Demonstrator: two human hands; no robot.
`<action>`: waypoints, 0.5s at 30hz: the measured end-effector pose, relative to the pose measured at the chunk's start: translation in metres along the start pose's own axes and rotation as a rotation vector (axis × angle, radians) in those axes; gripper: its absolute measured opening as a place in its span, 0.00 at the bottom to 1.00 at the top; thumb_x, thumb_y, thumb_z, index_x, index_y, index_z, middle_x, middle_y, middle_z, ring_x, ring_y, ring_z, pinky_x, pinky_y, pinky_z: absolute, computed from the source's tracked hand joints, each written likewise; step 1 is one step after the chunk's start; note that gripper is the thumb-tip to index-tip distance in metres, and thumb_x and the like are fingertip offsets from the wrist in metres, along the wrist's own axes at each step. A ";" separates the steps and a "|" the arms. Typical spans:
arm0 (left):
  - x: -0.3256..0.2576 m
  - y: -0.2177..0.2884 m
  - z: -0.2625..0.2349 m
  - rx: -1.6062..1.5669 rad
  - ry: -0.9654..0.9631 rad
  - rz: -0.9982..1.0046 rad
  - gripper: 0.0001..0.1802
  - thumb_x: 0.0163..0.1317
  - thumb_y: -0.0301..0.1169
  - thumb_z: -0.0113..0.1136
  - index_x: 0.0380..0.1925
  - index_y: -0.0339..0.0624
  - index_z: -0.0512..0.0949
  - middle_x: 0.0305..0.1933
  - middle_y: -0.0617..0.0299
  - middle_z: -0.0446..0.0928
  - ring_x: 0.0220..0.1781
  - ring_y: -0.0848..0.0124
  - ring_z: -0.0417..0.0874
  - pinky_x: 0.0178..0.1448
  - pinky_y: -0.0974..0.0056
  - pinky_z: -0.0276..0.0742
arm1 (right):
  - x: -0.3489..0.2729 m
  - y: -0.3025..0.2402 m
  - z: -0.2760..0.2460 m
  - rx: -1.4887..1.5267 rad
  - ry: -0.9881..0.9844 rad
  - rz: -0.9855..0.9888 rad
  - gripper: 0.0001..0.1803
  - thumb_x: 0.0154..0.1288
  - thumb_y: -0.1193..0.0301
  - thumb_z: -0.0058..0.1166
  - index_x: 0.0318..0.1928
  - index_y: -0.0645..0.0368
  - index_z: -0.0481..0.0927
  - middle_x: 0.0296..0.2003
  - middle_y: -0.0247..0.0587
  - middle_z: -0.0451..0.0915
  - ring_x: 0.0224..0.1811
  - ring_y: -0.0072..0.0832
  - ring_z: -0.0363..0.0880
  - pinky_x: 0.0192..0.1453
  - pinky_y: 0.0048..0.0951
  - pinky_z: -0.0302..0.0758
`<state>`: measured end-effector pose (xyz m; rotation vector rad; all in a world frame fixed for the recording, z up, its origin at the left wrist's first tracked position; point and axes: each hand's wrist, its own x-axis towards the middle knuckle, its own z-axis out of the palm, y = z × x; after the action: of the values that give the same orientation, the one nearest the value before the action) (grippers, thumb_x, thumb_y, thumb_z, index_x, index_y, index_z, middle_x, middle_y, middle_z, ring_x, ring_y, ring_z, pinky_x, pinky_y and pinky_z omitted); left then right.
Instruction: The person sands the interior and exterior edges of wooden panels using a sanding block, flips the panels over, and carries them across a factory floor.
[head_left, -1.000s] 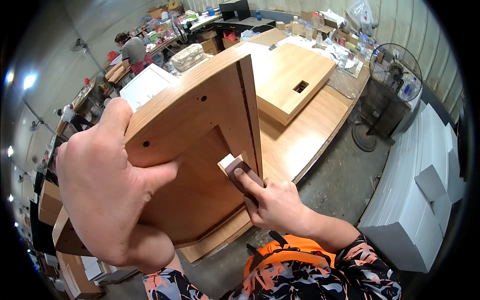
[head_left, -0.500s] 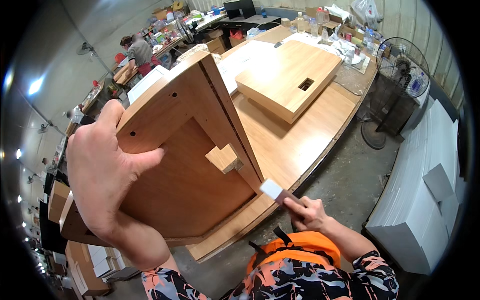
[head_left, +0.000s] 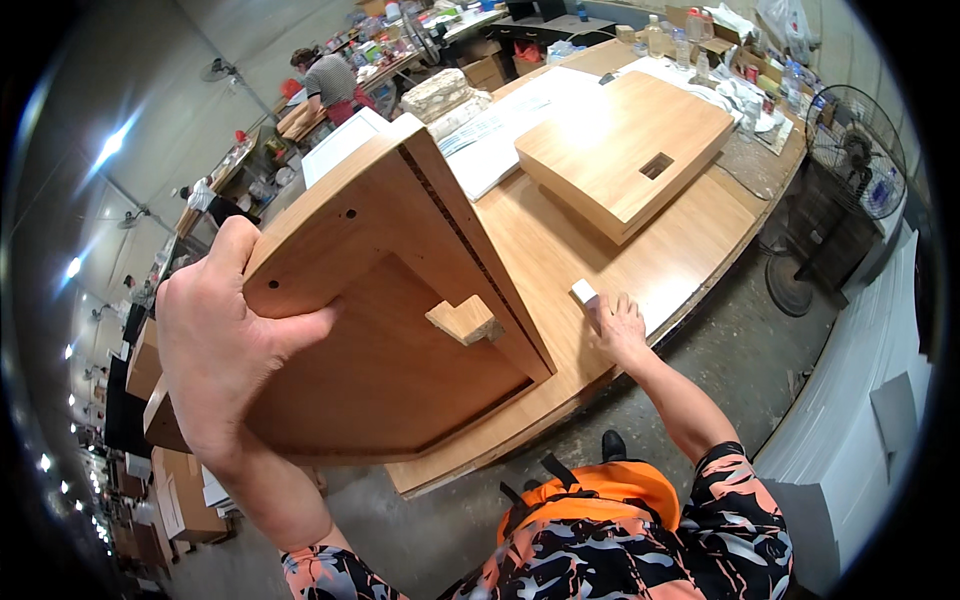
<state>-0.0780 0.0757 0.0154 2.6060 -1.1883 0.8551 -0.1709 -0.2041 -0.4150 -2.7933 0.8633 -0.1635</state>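
A wooden cabinet panel [head_left: 340, 380] stands tilted up on its edge, its recessed underside toward me. My left hand [head_left: 225, 330] grips its upper left edge, thumb on the inner side and fingers over the outer face. A small notched wood block [head_left: 465, 320] sits against the panel's inner frame. My right hand [head_left: 622, 328] is down at the workbench, right of the panel's lower corner. It holds a sanding block [head_left: 587, 294] with a pale end, close to the bench top. Part of the block is hidden behind my fingers.
The wooden workbench [head_left: 690, 260] carries a flat wooden box [head_left: 630, 140] with a rectangular cutout. Bottles and cloths lie at the back right. A floor fan [head_left: 855, 150] and stacked white boards [head_left: 850, 390] stand to the right. Another person [head_left: 330, 85] works at the far left.
My right hand has moved forward with the sanding block, from in front of the bench to its top. My left hand still grips the panel. The view has shifted somewhat.
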 end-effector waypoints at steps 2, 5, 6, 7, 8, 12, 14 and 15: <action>-0.005 0.002 -0.002 0.016 0.016 -0.006 0.26 0.32 0.38 0.76 0.28 0.42 0.69 0.22 0.53 0.79 0.26 0.53 0.82 0.30 0.56 0.76 | -0.003 -0.018 -0.024 0.335 0.023 -0.274 0.51 0.49 0.56 0.67 0.71 0.59 0.58 0.60 0.63 0.68 0.65 0.52 0.66 0.67 0.52 0.64; -0.006 0.004 0.000 0.031 0.011 -0.005 0.26 0.32 0.39 0.76 0.28 0.42 0.70 0.22 0.53 0.79 0.26 0.53 0.82 0.30 0.56 0.76 | 0.002 -0.045 -0.052 0.918 -0.206 -0.660 0.51 0.45 0.56 0.71 0.68 0.62 0.63 0.66 0.59 0.64 0.69 0.49 0.62 0.73 0.47 0.58; -0.006 0.005 0.000 0.039 0.008 -0.003 0.26 0.32 0.39 0.76 0.28 0.43 0.70 0.22 0.53 0.79 0.26 0.53 0.82 0.30 0.56 0.76 | 0.002 -0.059 -0.054 1.029 -0.394 -0.570 0.49 0.45 0.59 0.72 0.67 0.62 0.64 0.65 0.57 0.67 0.68 0.45 0.64 0.72 0.43 0.60; -0.004 0.005 0.001 0.040 0.021 0.036 0.26 0.33 0.39 0.76 0.28 0.43 0.70 0.22 0.53 0.78 0.26 0.53 0.82 0.30 0.57 0.77 | 0.001 -0.073 -0.057 1.127 -0.571 -0.474 0.47 0.44 0.62 0.72 0.66 0.61 0.66 0.65 0.55 0.69 0.67 0.41 0.66 0.71 0.39 0.63; -0.006 0.004 0.000 0.047 0.038 0.064 0.27 0.33 0.40 0.77 0.28 0.43 0.70 0.21 0.53 0.78 0.25 0.54 0.82 0.30 0.57 0.77 | 0.002 -0.091 -0.058 1.291 -0.631 -0.319 0.38 0.44 0.69 0.72 0.60 0.61 0.75 0.54 0.49 0.80 0.58 0.32 0.76 0.64 0.30 0.70; -0.021 -0.006 -0.024 0.055 0.032 0.138 0.27 0.32 0.39 0.78 0.27 0.40 0.71 0.23 0.53 0.79 0.24 0.58 0.83 0.30 0.61 0.78 | -0.004 -0.109 -0.061 1.427 -0.407 -0.332 0.25 0.42 0.77 0.70 0.47 0.63 0.83 0.40 0.40 0.86 0.44 0.23 0.81 0.52 0.26 0.77; -0.040 -0.018 -0.050 0.024 0.047 0.139 0.29 0.30 0.40 0.82 0.28 0.42 0.73 0.24 0.55 0.80 0.26 0.59 0.85 0.31 0.60 0.80 | -0.001 -0.116 -0.086 1.328 -0.454 -0.408 0.26 0.41 0.78 0.70 0.48 0.62 0.83 0.40 0.39 0.86 0.43 0.23 0.81 0.50 0.26 0.78; -0.051 -0.021 -0.063 -0.042 0.066 0.028 0.27 0.31 0.34 0.82 0.29 0.40 0.74 0.26 0.55 0.82 0.28 0.62 0.87 0.34 0.62 0.82 | 0.002 -0.117 -0.104 1.275 -0.470 -0.434 0.27 0.41 0.78 0.70 0.48 0.61 0.82 0.39 0.39 0.86 0.42 0.23 0.82 0.49 0.26 0.78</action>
<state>-0.1164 0.1455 0.0408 2.5135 -1.2145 0.9043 -0.1230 -0.1284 -0.2866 -1.6238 -0.0508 -0.0679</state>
